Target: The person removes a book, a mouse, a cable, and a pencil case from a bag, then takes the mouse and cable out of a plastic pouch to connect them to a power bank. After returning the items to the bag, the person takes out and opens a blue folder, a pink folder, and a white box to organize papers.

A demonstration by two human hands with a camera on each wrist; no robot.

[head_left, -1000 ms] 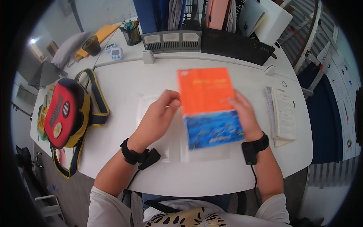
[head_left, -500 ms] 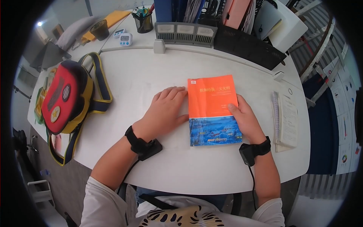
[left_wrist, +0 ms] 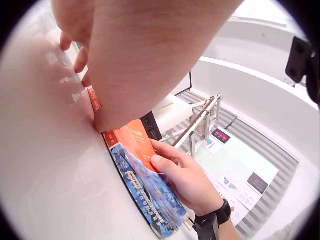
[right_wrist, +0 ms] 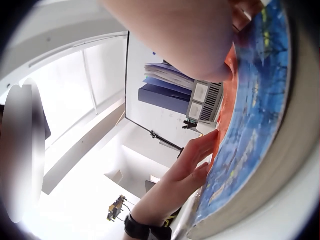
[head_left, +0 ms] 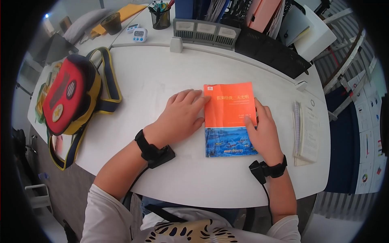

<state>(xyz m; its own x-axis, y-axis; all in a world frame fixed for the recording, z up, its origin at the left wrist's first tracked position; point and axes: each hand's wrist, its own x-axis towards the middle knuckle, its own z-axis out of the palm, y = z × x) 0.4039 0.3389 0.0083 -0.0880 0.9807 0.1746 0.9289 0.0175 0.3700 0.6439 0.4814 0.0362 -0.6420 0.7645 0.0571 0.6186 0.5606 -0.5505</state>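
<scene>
An orange and blue book (head_left: 229, 111) lies closed, cover up, on the white table (head_left: 194, 182). On its left side rests the left hand (head_left: 178, 119), fingers extended, index fingertip and thumb at the book's left edge. The right hand (head_left: 265, 131) holds the right edge, thumb on the cover and fingers along the side. In the left wrist view the book (left_wrist: 145, 185) shows its spine, with the right hand (left_wrist: 190, 182) at the far edge. The right wrist view shows the book's blue part (right_wrist: 250, 110) up close and the left hand (right_wrist: 172, 187) beyond it.
A red and navy bag (head_left: 67, 95) with straps sits at the left. Spiral notebooks (head_left: 306, 133) lie at the right. Along the back stand a pen cup (head_left: 161, 19), small white timers (head_left: 140, 35), a grey rack (head_left: 204, 34) and a black file holder (head_left: 271, 50).
The book has come down flat onto the table from a raised, blurred position. The left hand has moved to its left edge; the right hand's fingers now lie straighter along its right side.
</scene>
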